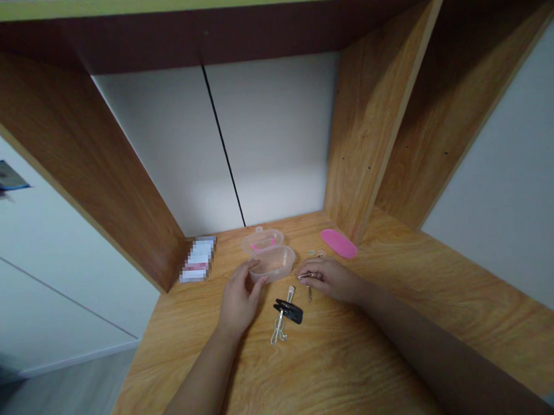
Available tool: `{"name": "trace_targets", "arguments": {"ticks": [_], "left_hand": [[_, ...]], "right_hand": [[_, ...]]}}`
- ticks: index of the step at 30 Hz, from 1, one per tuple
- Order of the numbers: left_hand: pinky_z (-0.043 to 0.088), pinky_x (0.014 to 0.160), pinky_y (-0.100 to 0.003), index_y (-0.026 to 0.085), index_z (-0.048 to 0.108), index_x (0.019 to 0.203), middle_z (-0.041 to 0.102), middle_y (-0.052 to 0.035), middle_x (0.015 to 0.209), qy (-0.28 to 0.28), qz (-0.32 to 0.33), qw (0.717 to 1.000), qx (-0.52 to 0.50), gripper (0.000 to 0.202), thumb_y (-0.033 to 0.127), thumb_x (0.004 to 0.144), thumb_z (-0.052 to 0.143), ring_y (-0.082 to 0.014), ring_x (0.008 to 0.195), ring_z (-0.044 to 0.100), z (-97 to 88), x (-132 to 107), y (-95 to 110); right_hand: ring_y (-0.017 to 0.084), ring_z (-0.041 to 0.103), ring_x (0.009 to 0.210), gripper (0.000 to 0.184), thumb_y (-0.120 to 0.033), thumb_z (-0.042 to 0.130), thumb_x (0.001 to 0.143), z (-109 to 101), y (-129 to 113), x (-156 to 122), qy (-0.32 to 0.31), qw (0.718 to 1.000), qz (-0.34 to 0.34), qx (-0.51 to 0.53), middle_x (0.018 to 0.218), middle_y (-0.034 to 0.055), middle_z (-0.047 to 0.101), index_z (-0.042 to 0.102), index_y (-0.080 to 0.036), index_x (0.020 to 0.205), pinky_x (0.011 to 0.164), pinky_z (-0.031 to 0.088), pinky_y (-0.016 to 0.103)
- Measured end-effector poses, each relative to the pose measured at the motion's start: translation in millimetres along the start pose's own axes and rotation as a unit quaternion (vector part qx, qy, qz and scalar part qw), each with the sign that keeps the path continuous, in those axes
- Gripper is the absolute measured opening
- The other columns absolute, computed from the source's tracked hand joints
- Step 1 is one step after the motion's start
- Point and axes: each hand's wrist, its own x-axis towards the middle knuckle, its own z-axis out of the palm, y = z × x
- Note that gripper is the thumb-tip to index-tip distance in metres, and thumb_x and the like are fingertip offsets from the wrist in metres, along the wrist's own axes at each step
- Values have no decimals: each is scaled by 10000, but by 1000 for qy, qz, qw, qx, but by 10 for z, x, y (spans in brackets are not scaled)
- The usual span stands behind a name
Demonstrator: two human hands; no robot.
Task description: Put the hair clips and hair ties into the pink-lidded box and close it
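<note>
The left hand (pixel 239 299) is half open and curved, its fingertips (pixel 260 280) at the near rim of a clear plastic case (pixel 273 264) at the centre of the wooden desk (pixel 357 351). The right hand (pixel 330 279) makes a narrow pinch on a small silver metal piece (pixel 305 276). Between the hands, nearer the camera, lies a black plastic fob (pixel 288 311) with a thin tangled cord (pixel 277 333). A pink oval lid (pixel 338 243) lies upper right of the case, and a blurred packet (pixel 196 260) lies to its left.
</note>
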Motion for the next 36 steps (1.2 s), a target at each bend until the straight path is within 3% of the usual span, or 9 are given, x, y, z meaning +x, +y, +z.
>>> {"name": "trace_targets", "arguments": {"ticks": [2,7,13,19,22,26,30,36], "left_hand": [[486,1039,-434,219,607,1229,675,-94,1258,-1,-2,1000,1,331,351,926,620,-255,1180,626,-2,-1,3],[475,1055,-438,221,611,1227,671,-92,1267,2,0,1000,-1,327,356,929,616,-253,1190,621,0,-12,-1],[483,1043,-445,221,616,1226,678,-96,1257,0,-1,1000,-3,341,384,927,622,-262,1178,631,1,-5,-3],[486,1041,-443,224,615,1224,679,-94,1251,2,4,1000,-3,332,367,924,625,-258,1172,636,-8,2,8],[485,1044,-439,222,606,1229,677,-91,1251,2,2,1000,-4,336,365,925,625,-252,1172,634,-1,-3,3],[492,1033,-436,219,606,1224,680,-91,1242,0,2,1000,-5,332,353,921,627,-254,1165,636,12,-6,-15],[492,1033,-433,221,609,1224,681,-90,1246,0,1,1000,-2,332,359,922,626,-252,1165,637,12,-5,-18],[499,1022,-437,220,619,1205,686,-97,1235,6,4,1000,-3,314,355,921,626,-258,1156,643,-3,-2,1]], "right_hand": [[196,643,961,224,-327,536,986,-5,4,16,-1,999,-29,-22,1069,85,690,724,-206,1006,863,478,320],[200,654,848,288,-328,438,1035,-22,36,24,-2,998,20,-68,905,67,723,691,-197,999,784,477,319],[208,637,962,321,-276,356,1053,-70,-19,3,27,994,-9,-103,1024,89,705,663,-196,1103,861,477,339],[210,611,964,262,-283,498,1013,49,-112,60,10,985,-107,-137,1001,75,699,723,-253,1142,852,461,341],[204,630,985,249,-283,523,1006,144,-79,103,0,984,-141,-111,1033,77,735,743,-223,1107,890,465,339],[196,634,1079,247,-264,520,1009,214,-14,122,-35,984,-147,-91,1126,64,747,740,-216,1110,981,449,345],[189,630,1081,225,-296,545,1002,218,7,112,-57,984,-140,-90,1089,39,760,746,-246,1089,985,440,345],[198,627,1010,242,-283,521,1008,96,-17,85,-23,980,-139,-139,1038,63,743,757,-250,1052,921,453,355]]}}
